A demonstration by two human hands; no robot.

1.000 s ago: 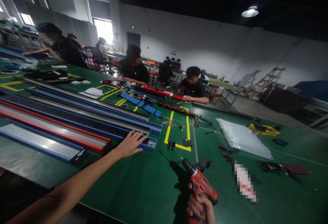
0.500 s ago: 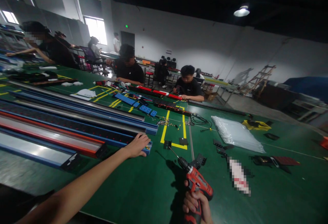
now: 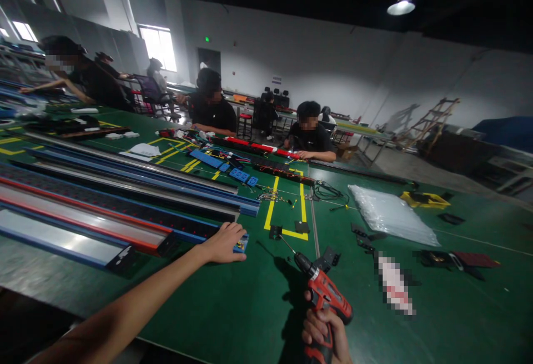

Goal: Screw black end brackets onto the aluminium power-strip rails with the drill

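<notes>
My left hand (image 3: 225,243) grips the near end of a long black rail with blue edges (image 3: 185,228), thumb on the near side and fingers over the top. Yellowish parts show at the rail's end beside the fingertips. In my right hand (image 3: 323,326) is a red and black cordless drill (image 3: 331,296), fingers wrapped round its handle. Its long thin bit points away to the left, its tip close to a small black bracket (image 3: 275,233) on the table; I cannot tell whether they touch. Another black bracket (image 3: 328,258) lies just beyond the drill's chuck.
More long rails (image 3: 137,225) lie side by side on the left of the green table (image 3: 216,308). Blue pieces, wires and small metal parts are spread ahead. A clear plastic bag stack (image 3: 391,215) and a yellow tray (image 3: 425,200) lie right. Co-workers sit across the table.
My view has turned slightly left, shifting the scene a little rightward. My left hand has slid slightly toward the rail's end. The drill stays in my right hand.
</notes>
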